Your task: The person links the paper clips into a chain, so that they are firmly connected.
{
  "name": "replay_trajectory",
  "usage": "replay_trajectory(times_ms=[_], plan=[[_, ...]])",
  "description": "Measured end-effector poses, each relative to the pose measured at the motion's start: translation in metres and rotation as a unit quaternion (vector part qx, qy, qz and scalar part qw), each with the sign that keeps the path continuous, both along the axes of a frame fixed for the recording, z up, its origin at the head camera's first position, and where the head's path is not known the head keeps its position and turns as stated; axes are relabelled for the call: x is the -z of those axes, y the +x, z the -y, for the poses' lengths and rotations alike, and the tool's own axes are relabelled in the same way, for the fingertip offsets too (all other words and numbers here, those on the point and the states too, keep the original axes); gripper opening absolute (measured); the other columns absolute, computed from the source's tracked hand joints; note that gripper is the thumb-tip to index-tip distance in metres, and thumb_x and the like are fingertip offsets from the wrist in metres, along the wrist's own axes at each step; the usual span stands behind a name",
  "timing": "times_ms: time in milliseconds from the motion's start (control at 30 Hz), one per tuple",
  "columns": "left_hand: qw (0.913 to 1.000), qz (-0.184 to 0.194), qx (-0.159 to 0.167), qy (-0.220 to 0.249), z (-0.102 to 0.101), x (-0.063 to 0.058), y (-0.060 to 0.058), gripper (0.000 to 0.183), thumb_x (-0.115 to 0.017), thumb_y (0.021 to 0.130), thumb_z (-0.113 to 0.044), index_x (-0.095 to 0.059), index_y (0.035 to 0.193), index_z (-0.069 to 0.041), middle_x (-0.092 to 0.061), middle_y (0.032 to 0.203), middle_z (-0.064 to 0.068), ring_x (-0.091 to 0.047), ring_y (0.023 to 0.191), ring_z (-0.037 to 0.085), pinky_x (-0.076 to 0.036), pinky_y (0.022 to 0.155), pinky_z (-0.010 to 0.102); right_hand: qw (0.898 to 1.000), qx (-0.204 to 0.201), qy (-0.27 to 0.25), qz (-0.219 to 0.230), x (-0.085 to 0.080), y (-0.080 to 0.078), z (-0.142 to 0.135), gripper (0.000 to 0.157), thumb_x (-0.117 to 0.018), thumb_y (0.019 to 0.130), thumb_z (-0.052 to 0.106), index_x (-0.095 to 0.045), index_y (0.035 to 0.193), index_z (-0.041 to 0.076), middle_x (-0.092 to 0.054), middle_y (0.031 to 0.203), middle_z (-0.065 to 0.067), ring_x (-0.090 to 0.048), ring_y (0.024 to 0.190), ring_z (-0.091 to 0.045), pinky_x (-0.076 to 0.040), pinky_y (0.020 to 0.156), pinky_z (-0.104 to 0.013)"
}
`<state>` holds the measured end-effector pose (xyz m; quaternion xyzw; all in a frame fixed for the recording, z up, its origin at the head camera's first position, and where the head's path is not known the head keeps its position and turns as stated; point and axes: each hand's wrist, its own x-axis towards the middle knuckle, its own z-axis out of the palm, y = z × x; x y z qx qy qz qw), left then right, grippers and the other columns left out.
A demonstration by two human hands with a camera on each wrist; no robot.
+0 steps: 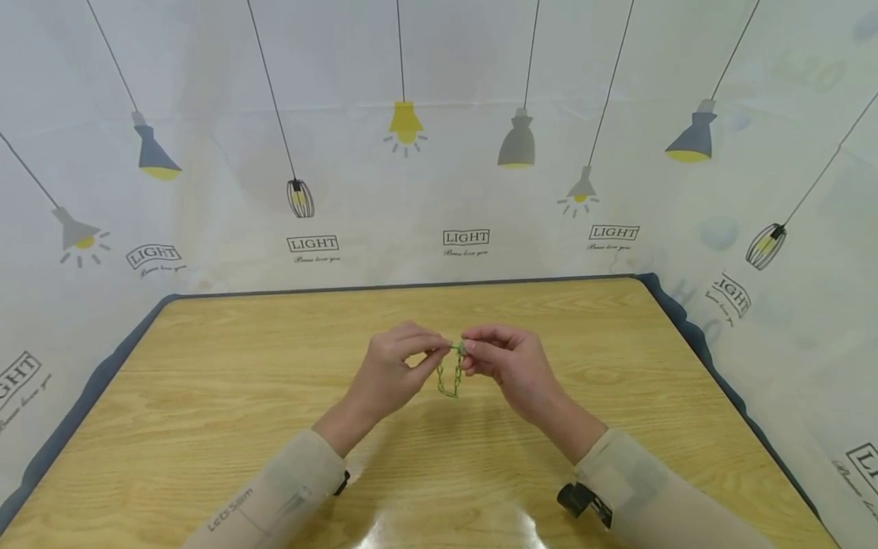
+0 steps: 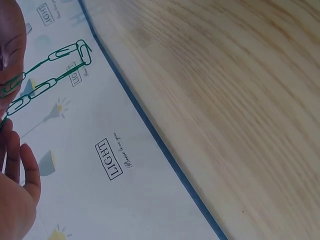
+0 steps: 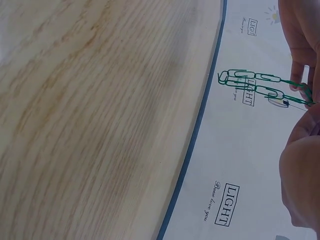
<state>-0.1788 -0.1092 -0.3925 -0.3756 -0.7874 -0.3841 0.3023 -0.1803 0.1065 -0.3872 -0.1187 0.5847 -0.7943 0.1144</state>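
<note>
A chain of linked green paper clips (image 1: 449, 393) hangs in a loop between the two hands, above the table. My left hand (image 1: 391, 366) pinches one end of it between thumb and fingertips. Close beside, the right hand (image 1: 514, 366) pinches the other end, its fingertips nearly meeting the left ones. In the left wrist view the chain (image 2: 42, 89) stretches away from the fingers as two side-by-side strands joined at the far end. The right wrist view shows the same loop of clips (image 3: 241, 75). Fingers hide the clip ends where the two strands meet.
Below the hands lies a wood-grain table (image 1: 274, 343) with a dark blue edge (image 1: 411, 287). A pale wall cloth (image 1: 384, 206) printed with hanging lamps and LIGHT labels rises behind it. A black wrist device (image 1: 583, 502) sits under the right sleeve (image 1: 658, 488).
</note>
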Motion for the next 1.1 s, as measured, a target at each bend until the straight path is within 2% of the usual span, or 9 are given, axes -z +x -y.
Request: replay_trajectory(times_ms=[400, 500, 600, 667, 733, 833, 967, 1033, 1100], plan=[[0.9998, 0.0, -0.02, 0.002, -0.004, 0.001, 0.002, 0.008, -0.08, 0.091, 0.002, -0.083, 0.096, -0.003, -0.081, 0.088, 0.007, -0.074, 0.081, 0.017, -0.063, 0.074, 0.026, 1.0, 0.008, 0.001, -0.013, 0.002, 0.002, 0.003, 0.019, -0.067, 0.101, -0.001, -0.081, 0.098, 0.012, -0.078, 0.084, 0.0, -0.074, 0.074, -0.01, -0.065, 0.074, -0.027], [0.9998, 0.0, -0.02, 0.006, -0.003, 0.001, 0.002, 0.009, -0.081, 0.089, 0.004, -0.083, 0.096, -0.003, -0.081, 0.088, 0.007, -0.074, 0.081, 0.017, -0.063, 0.073, 0.027, 0.999, 0.002, 0.03, -0.03, 0.003, 0.002, 0.003, 0.014, -0.068, 0.101, 0.001, -0.08, 0.107, 0.003, -0.078, 0.086, 0.002, -0.072, 0.076, -0.01, -0.064, 0.077, -0.027], [0.9997, 0.002, -0.022, 0.009, -0.003, 0.001, 0.002, 0.01, -0.081, 0.089, 0.004, -0.082, 0.095, -0.004, -0.08, 0.089, 0.007, -0.074, 0.081, 0.017, -0.063, 0.072, 0.028, 0.996, 0.012, 0.076, -0.049, 0.003, 0.002, 0.004, 0.021, -0.067, 0.102, 0.004, -0.075, 0.116, -0.009, -0.078, 0.091, 0.007, -0.07, 0.083, -0.009, -0.062, 0.082, -0.026], [0.9994, 0.023, -0.021, 0.013, -0.002, 0.001, 0.001, 0.01, -0.08, 0.09, 0.003, -0.081, 0.096, -0.005, -0.08, 0.091, 0.007, -0.074, 0.082, 0.017, -0.064, 0.073, 0.03, 0.993, 0.02, 0.104, -0.056, 0.002, 0.002, 0.004, 0.026, -0.065, 0.104, 0.006, -0.072, 0.12, -0.012, -0.077, 0.095, 0.01, -0.07, 0.089, -0.009, -0.06, 0.086, -0.027], [0.997, 0.072, -0.013, 0.023, -0.002, 0.001, 0.001, 0.009, -0.077, 0.094, 0.001, -0.08, 0.099, -0.007, -0.08, 0.094, 0.006, -0.075, 0.085, 0.017, -0.064, 0.077, 0.031, 0.992, 0.014, 0.114, -0.058, 0.001, 0.002, 0.003, 0.027, -0.06, 0.106, 0.006, -0.07, 0.122, -0.013, -0.077, 0.099, 0.01, -0.07, 0.093, -0.01, -0.06, 0.091, -0.027], [0.9796, 0.191, 0.013, 0.061, -0.002, -0.002, 0.002, 0.008, -0.073, 0.099, -0.004, -0.079, 0.105, -0.007, -0.08, 0.102, 0.007, -0.075, 0.094, 0.017, -0.065, 0.084, 0.032, 0.994, -0.028, 0.094, -0.048, -0.003, 0.003, 0.001, 0.023, -0.054, 0.109, 0.006, -0.068, 0.121, -0.007, -0.073, 0.105, 0.005, -0.07, 0.091, -0.012, -0.06, 0.093, -0.028], [0.9303, 0.341, 0.041, 0.128, -0.001, -0.009, 0.004, 0.014, -0.069, 0.104, -0.011, -0.075, 0.114, -0.004, -0.077, 0.111, 0.014, -0.074, 0.097, 0.015, -0.064, 0.09, 0.032, 0.991, -0.107, 0.073, -0.044, -0.007, 0.004, -0.005, 0.018, -0.049, 0.111, 0.006, -0.065, 0.119, 0.006, -0.065, 0.106, -0.001, -0.066, 0.081, -0.014, -0.059, 0.084, -0.028], [0.9103, 0.382, 0.047, 0.152, 0.001, -0.012, 0.005, 0.018, -0.067, 0.105, -0.013, -0.073, 0.117, -0.002, -0.075, 0.111, 0.017, -0.073, 0.093, 0.014, -0.064, 0.09, 0.032, 0.984, -0.133, 0.093, -0.066, -0.008, 0.004, -0.009, 0.015, -0.051, 0.11, 0.006, -0.064, 0.118, 0.006, -0.063, 0.102, -0.002, -0.064, 0.077, -0.014, -0.059, 0.08, -0.029], [0.8964, 0.405, 0.058, 0.169, 0.002, -0.015, 0.005, 0.02, -0.066, 0.105, -0.012, -0.071, 0.12, -0.001, -0.073, 0.112, 0.018, -0.072, 0.088, 0.014, -0.064, 0.088, 0.032, 0.977, -0.139, 0.129, -0.097, -0.008, 0.004, -0.012, 0.014, -0.054, 0.109, 0.005, -0.066, 0.116, 0.004, -0.064, 0.098, -0.004, -0.065, 0.076, -0.013, -0.06, 0.079, -0.031]])
